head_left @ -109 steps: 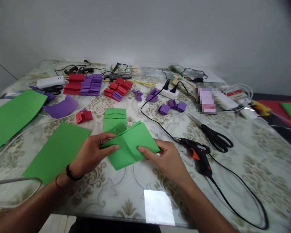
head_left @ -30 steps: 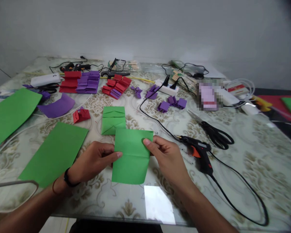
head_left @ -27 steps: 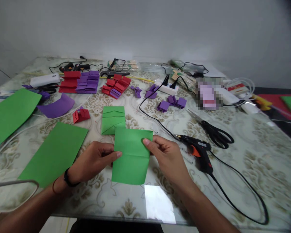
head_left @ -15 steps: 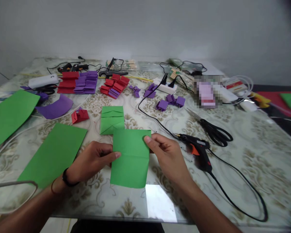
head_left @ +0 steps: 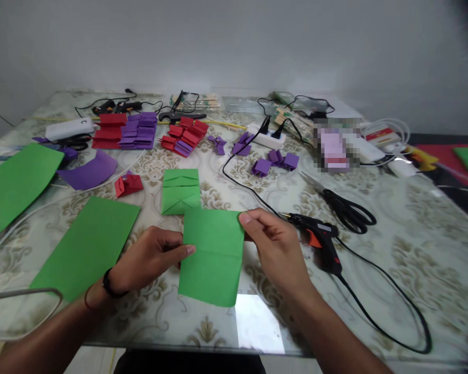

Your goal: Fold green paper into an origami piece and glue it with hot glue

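Note:
A green sheet of paper (head_left: 212,259) with a faint crease across its middle is held up in front of me. My left hand (head_left: 154,257) pinches its left edge, thumb on the front. At the upper right corner, my right hand (head_left: 271,239) grips it between thumb and fingers; the fingers behind the paper are hidden. Just beyond lies a folded green paper piece (head_left: 180,189), partly covered by the sheet. A larger green sheet (head_left: 89,241) rests on the table left of my left hand. Right of my right hand is a black glue gun (head_left: 320,241) with an orange trigger.
Black-handled scissors (head_left: 347,210) lie beyond the glue gun. Folded purple pieces (head_left: 261,166), a small red folded piece (head_left: 128,184) and red-and-purple folded blocks (head_left: 185,136) sit farther back. A white power strip (head_left: 267,136) has black cords plugged in. A white cable (head_left: 27,210) crosses the left side.
The green sheet has shifted slightly right and tilted a little, its upper right corner now flatter. My right hand has moved slightly right and up; both hands keep their hold.

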A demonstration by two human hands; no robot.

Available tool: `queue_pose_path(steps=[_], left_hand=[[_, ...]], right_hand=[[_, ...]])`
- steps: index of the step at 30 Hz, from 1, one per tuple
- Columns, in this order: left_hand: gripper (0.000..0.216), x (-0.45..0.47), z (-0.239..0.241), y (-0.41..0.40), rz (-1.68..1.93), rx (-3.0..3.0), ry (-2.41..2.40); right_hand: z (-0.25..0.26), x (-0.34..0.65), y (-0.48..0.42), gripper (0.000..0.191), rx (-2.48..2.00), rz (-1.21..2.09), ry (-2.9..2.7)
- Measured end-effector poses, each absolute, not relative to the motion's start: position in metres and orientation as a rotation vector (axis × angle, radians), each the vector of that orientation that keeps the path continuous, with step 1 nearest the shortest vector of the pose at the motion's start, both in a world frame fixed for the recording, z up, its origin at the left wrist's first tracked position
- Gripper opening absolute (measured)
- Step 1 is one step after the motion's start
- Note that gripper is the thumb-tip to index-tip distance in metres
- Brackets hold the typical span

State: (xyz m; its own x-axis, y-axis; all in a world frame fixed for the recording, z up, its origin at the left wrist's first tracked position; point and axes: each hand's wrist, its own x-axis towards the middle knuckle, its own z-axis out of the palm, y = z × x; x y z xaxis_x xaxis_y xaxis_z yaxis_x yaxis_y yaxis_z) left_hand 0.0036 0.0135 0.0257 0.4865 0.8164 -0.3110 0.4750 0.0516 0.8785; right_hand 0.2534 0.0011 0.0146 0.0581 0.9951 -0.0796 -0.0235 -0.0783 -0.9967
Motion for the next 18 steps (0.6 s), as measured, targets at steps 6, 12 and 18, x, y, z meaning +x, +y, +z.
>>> queue_pose_path(steps=[6, 12, 18], left_hand=[[0.048, 0.0001, 0.0241, 0.0147, 0.455, 1.522, 1.143], [0.047, -0.0018, 0.0226, 0.0163, 0.488, 1.525, 1.157], [0.045, -0.0041, 0.0258, 0.0216, 0.52, 1.49, 1.183]], right_hand=[[0.0164, 0.2544, 0.0038, 0.041, -1.236, 1.451, -1.178], [0.014, 0.2547, 0.0036, 0.052, -1.363, 1.329, -1.299], [0.0154, 0.2553, 0.0051, 0.052, -1.28, 1.527, -1.349]])
